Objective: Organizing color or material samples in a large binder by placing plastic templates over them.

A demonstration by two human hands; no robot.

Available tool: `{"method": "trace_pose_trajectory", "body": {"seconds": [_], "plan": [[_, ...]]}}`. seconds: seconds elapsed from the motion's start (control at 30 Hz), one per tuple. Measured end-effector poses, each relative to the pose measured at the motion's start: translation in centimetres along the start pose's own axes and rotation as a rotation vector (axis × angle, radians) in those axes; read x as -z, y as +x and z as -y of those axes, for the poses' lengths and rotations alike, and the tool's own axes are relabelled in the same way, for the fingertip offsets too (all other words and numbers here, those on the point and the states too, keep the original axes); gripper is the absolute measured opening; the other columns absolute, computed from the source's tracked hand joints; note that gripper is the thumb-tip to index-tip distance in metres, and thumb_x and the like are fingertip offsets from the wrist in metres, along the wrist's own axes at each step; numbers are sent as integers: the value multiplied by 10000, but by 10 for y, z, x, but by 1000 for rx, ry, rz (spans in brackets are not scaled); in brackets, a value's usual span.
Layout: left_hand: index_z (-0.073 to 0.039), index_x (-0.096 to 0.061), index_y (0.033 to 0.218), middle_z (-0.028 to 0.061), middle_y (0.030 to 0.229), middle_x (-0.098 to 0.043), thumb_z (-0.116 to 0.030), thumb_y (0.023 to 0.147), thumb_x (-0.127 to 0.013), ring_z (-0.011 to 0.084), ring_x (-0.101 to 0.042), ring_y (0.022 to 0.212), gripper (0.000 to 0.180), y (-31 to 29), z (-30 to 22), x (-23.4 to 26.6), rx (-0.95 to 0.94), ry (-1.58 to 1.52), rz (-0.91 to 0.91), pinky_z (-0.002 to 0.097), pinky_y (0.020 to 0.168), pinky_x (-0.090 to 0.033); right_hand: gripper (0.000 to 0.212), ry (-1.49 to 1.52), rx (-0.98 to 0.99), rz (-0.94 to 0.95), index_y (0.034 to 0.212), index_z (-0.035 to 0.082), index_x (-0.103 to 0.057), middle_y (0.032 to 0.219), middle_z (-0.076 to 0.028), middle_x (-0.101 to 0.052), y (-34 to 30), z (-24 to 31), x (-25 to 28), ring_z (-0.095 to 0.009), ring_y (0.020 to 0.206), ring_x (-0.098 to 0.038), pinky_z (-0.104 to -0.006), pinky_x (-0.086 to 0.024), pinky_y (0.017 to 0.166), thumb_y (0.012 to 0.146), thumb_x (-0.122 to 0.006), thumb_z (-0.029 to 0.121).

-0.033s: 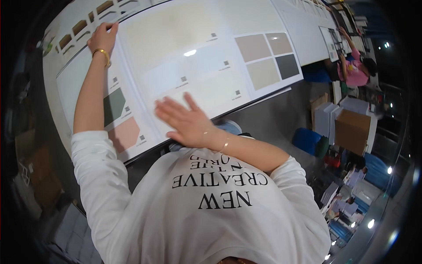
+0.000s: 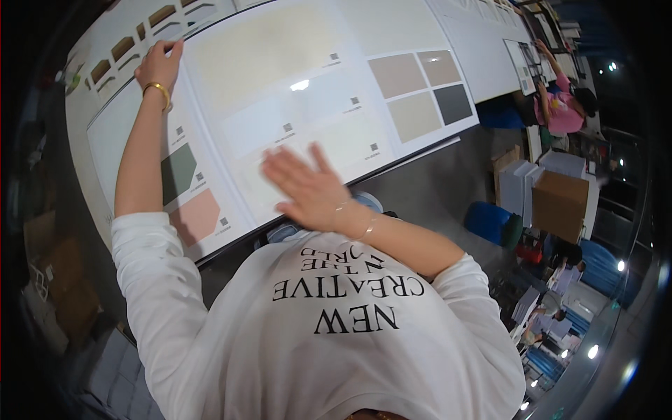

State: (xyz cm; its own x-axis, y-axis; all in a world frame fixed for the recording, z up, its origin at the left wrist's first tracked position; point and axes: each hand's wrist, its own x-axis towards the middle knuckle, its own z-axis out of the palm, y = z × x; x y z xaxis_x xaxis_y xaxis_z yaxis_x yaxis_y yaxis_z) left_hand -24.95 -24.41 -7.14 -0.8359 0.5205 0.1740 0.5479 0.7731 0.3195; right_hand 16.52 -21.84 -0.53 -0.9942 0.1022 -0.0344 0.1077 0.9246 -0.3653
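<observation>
Well, a colour-swatch book [image 2: 241, 150] lies open on the white table [image 2: 483, 70]; the left hand [image 2: 159, 64] curls its fingers at the far edge, pinching or not I cannot tell; the right hand [image 2: 304, 185], blurred, is over the near pages, fingers partly spread; farther right, a co-worker [image 2: 562, 112] in pink.

At two o'clock a co-worker in a pink shirt [image 2: 558, 113] sits close to a swatch folder [image 2: 518, 61] on the far part of the worktable. A brown cardboard carton [image 2: 560, 204] stands at three o'clock, with a stack of white boards [image 2: 513, 187] just inward of it. Bright ceiling lamps [image 2: 593, 351] glow at four o'clock. Pale grey stacks [image 2: 115, 371] sit near eight o'clock, and brown cardboard [image 2: 70, 283] lies dimly between eight and nine.
</observation>
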Motion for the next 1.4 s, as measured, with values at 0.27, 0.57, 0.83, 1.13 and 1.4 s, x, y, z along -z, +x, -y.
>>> {"method": "trace_pose_trajectory", "body": {"seconds": [0.27,0.57,0.83,1.13,1.4], "plan": [[-184,-664,1121,20,1183,-656,-531,923,-505,251,-591,1131,430,10,22,-16,-54,19,17,448,996,-364,760,-404,-846,-265,1516,55,-200,1575,-137,-226,-150,-180,43,-297,1458,-212,-649,-117,1111,928,-503,430],[-90,-616,1150,104,1215,-600,-93,964,-452,311,-580,1123,248,-11,-3,-1,-35,-135,-126,374,987,-437,391,783,-1151,-1053,1159,-1,-650,1007,-27,-675,-181,-284,87,-95,912,-592,-230,-459,836,871,-724,252],[-24,-560,1201,149,1290,-475,-36,908,-531,285,-522,1195,294,-85,79,8,31,-691,-170,358,1027,-423,245,898,-1204,-1181,931,7,-699,854,-9,-648,-162,-283,97,-94,789,-554,-237,-445,720,790,-803,178],[-69,-530,1263,116,1287,-534,-298,847,-690,290,-510,1206,501,-229,130,68,533,96,-224,409,1028,-400,126,1446,-709,-1097,889,117,-550,795,22,-610,-171,-276,139,-76,686,-598,-213,-505,570,896,-669,80],[-123,-453,1368,200,1404,-442,-322,758,-755,358,-403,1316,709,-291,-1,59,407,89,-48,462,1086,-308,120,1180,-1008,-1239,896,143,-568,713,62,-538,-190,-446,185,-16,500,-432,-166,-255,354,893,-686,166]]}}
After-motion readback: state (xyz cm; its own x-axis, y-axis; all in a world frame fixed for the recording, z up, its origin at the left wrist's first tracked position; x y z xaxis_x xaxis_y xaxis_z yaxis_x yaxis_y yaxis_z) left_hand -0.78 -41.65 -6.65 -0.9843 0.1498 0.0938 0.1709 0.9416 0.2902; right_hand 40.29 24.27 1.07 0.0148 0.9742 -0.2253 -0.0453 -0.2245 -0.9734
